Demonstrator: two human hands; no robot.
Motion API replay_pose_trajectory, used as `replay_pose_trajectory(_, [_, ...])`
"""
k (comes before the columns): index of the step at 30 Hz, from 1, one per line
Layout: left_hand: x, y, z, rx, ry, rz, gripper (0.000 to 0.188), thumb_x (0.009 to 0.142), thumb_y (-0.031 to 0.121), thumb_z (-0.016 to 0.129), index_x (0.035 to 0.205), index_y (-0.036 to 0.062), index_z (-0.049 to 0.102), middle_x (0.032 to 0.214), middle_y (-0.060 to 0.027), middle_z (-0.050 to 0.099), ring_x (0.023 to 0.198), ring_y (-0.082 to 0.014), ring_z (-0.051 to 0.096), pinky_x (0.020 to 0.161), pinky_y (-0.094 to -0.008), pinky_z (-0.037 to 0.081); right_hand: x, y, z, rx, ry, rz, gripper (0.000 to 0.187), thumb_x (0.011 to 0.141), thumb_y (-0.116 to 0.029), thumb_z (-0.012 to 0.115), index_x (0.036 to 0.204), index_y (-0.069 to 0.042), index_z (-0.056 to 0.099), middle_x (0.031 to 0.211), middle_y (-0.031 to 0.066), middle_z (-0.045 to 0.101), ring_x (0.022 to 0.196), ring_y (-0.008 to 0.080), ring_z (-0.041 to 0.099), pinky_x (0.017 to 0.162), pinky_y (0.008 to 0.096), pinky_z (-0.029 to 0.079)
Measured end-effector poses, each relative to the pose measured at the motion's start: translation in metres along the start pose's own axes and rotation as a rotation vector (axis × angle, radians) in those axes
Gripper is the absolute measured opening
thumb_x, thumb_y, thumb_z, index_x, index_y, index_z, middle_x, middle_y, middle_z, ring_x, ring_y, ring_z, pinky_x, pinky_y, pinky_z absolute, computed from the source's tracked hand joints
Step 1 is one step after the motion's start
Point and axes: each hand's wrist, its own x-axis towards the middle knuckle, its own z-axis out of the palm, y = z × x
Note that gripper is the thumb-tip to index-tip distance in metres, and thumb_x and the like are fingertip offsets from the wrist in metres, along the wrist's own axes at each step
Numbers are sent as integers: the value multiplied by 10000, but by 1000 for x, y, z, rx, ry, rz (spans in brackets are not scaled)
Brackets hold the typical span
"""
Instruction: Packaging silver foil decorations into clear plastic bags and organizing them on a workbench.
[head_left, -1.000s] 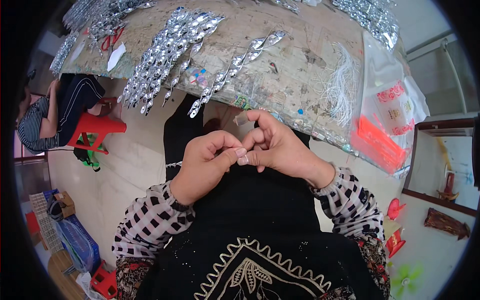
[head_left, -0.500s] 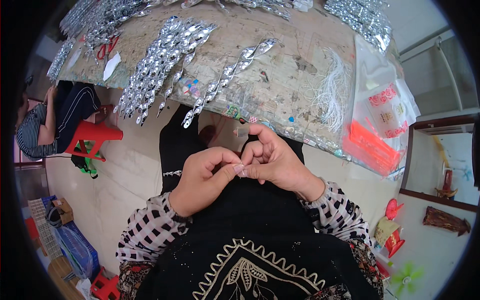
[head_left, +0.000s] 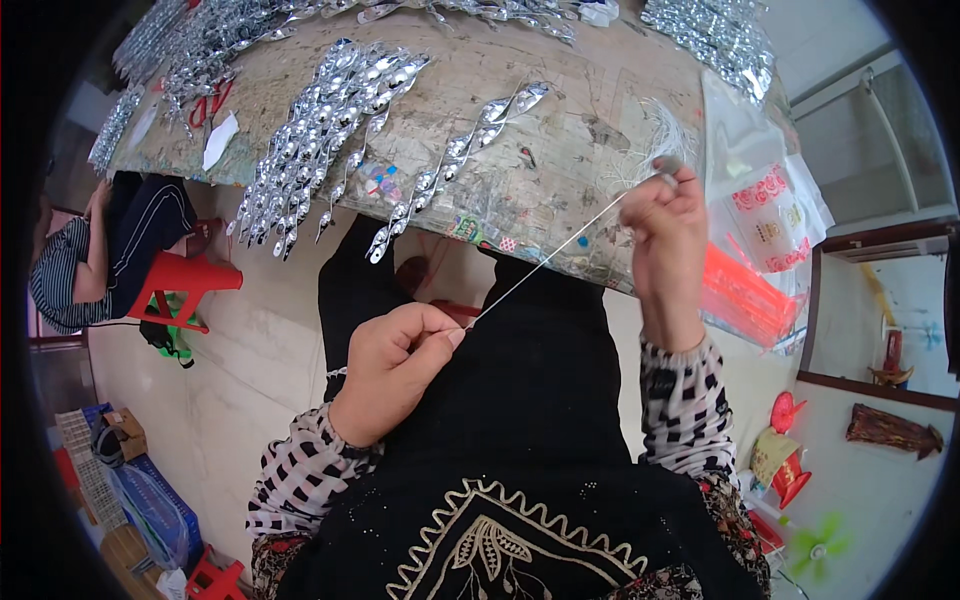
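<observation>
A thin white string (head_left: pixel 548 258) runs taut and slanting between my two hands over my lap. My left hand (head_left: pixel 392 372) pinches its lower end between thumb and forefinger; a tiny dark bit shows at the fingertips, too small to make out. Up by the table's front edge, my right hand (head_left: pixel 668 250) is closed on the other end, its fingers slightly blurred. Behind the right hand lies a loose bunch of white strings (head_left: pixel 655 135), partly covered by it. One silver twisted strip (head_left: pixel 455 155) lies alone on the table, its near end over the edge.
The worn table (head_left: pixel 570 150) carries a pile of silver twisted strips (head_left: pixel 325 130), more heaps at the back, red scissors (head_left: pixel 210 105), a clear plastic bag (head_left: pixel 735 130) and orange-red strips (head_left: pixel 745 295). At left, another person (head_left: pixel 75 265) sits on a red stool (head_left: pixel 195 275).
My right hand has moved away from the left, up and to the right, drawing the string out straight. The left hand still pinches its end, slightly lower and further left.
</observation>
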Motion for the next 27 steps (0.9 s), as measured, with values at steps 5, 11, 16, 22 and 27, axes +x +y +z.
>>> replay_pose_trajectory(5, [0,-2,-3,-148,-121,-187,88,913,89,604,952,12,622,734,20,576,599,-32,512,541,-173,416,10,-8,1,-20,28,-90,428,730,122,555,1128,-2,458,710,50,600,556,87,486,569,194,382])
replay_pose_trajectory(11, [6,-21,-19,-84,-208,-269,174,950,167,572,1002,6,609,773,4,585,660,-46,531,606,-188,436,-32,4,46,97,-286,263,381,738,115,623,1075,-20,506,727,38,609,513,62,471,495,207,403])
replay_pose_trajectory(16, [-6,-43,-36,-136,-207,-262,185,949,171,572,1010,3,619,797,1,590,697,-56,538,659,-194,439,-14,11,34,217,-161,291,334,758,111,622,1037,-39,515,714,36,604,464,56,435,530,204,429])
replay_pose_trajectory(22, [-16,-45,-60,-204,-108,-393,235,952,183,556,1067,-5,638,784,21,577,670,-64,519,654,-201,422,9,25,27,318,-68,335,284,791,87,608,1028,-49,528,727,35,614,493,71,476,524,205,435])
replay_pose_trajectory(27, [3,-23,-102,-115,74,-299,280,953,213,549,1124,10,636,734,41,543,620,-49,500,581,-196,400,19,33,36,265,-87,378,272,817,74,591,1044,-55,516,756,35,620,544,107,548,569,246,504])
